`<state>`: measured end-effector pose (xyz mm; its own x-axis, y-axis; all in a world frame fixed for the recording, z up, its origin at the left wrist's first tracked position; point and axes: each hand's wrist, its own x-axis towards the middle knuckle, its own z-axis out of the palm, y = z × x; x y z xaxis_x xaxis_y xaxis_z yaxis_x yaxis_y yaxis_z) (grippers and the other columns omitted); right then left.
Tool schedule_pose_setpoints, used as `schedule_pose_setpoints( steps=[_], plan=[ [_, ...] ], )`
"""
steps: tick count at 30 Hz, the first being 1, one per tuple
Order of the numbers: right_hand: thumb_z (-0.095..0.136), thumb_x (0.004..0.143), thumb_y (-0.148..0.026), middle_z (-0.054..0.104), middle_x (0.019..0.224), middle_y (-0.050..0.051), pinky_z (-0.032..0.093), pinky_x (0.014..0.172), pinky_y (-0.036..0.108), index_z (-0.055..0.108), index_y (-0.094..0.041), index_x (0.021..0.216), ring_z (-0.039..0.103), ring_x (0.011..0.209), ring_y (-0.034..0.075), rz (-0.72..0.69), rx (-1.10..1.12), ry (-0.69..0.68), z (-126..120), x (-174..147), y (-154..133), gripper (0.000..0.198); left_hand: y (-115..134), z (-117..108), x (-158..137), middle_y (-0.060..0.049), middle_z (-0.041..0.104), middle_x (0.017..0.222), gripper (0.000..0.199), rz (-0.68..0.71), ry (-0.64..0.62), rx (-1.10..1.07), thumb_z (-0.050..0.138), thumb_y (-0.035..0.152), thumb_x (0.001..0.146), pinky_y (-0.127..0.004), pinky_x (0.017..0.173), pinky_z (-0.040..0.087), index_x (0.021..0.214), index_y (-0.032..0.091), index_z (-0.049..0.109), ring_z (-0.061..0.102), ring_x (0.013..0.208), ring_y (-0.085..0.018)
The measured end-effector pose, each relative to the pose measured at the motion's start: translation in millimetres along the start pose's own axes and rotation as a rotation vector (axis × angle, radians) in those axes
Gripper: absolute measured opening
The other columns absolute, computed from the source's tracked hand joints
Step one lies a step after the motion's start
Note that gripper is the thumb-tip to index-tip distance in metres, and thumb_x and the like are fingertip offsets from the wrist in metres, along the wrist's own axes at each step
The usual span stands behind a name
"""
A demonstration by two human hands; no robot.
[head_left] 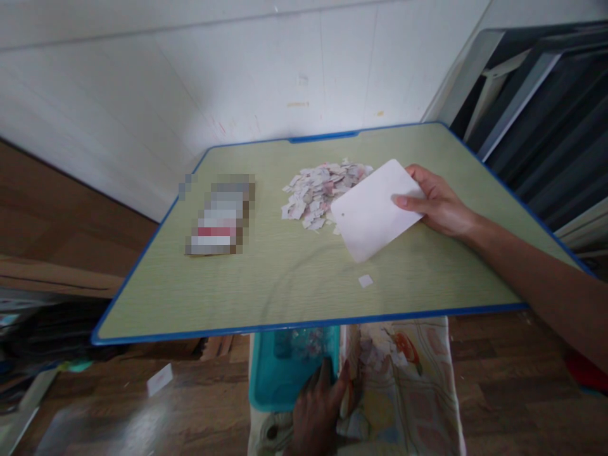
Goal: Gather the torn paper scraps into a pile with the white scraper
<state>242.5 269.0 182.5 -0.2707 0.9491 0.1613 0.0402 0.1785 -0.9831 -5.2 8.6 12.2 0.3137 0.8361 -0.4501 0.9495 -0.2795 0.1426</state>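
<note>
My right hand (439, 201) holds a blank white card (377, 212) with rounded corners and a small hole near one end. The thumb lies on top and the fingers are behind it. The card is tilted above the table and partly covers a heap of small paper pieces (318, 193). A single paper square (365, 280) lies apart, nearer the front edge. Below the table, my left hand (317, 405) grips the right rim of a teal plastic tray (270, 386), its thumb outside and its fingers inside. Small pieces, hard to make out, lie in the tray's far part.
The green table (228, 285) has a blue raised edge. A blurred-out flat item (218, 215) lies on its left. Under the tray is a patterned cloth (403, 405) with more paper bits. A white slip (160, 379) lies on the wooden floor. Dark panels (546, 101) lean at right.
</note>
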Motion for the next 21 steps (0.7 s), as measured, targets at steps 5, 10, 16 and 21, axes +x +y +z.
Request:
schedule_pose_setpoints(
  steps=[5, 10, 16, 21],
  plan=[
    [0.069, 0.062, -0.031, 0.054, 0.069, -0.002, 0.033, 0.047, 0.022, 0.054, -0.02, 0.082, 0.049, 0.055, 0.01, 0.041, 0.005, -0.079, -3, -2, 1, 0.027, 1, 0, 1, -0.015, 0.038, 0.13, 0.125, -0.021, -0.027, 0.005, 0.08, 0.044, 0.029, -0.04, 0.08, 0.045, 0.131, 0.033, 0.009, 0.048, 0.104, -0.031],
    [0.069, 0.061, -0.03, 0.055, 0.069, -0.003, 0.033, 0.046, 0.02, 0.053, -0.018, 0.082, 0.049, 0.053, 0.009, 0.075, 0.005, -0.148, -5, -4, 0, 0.029, -1, 7, 2, -0.015, 0.038, 0.13, 0.129, 0.004, 0.01, 0.014, 0.08, 0.044, 0.03, -0.04, 0.078, 0.046, 0.131, 0.034, 0.001, 0.049, 0.103, -0.031],
    [0.068, 0.062, -0.027, 0.056, 0.071, -0.003, 0.036, 0.048, 0.019, 0.053, -0.018, 0.083, 0.051, 0.056, 0.009, 0.09, -0.025, -0.184, -5, -5, -5, 0.028, -2, 14, 1, -0.017, 0.039, 0.129, 0.134, 0.006, 0.059, 0.009, 0.077, 0.054, 0.026, -0.04, 0.078, 0.046, 0.131, 0.032, -0.002, 0.049, 0.103, -0.031],
    [0.067, 0.063, -0.025, 0.058, 0.074, -0.003, 0.039, 0.05, 0.019, 0.054, -0.017, 0.085, 0.053, 0.059, 0.009, 0.121, -0.047, -0.263, -4, -7, -9, 0.028, -2, 13, 3, -0.018, 0.04, 0.128, 0.132, 0.018, 0.076, 0.013, 0.076, 0.057, 0.027, -0.04, 0.078, 0.045, 0.131, 0.031, -0.001, 0.049, 0.103, -0.031]
  ],
)
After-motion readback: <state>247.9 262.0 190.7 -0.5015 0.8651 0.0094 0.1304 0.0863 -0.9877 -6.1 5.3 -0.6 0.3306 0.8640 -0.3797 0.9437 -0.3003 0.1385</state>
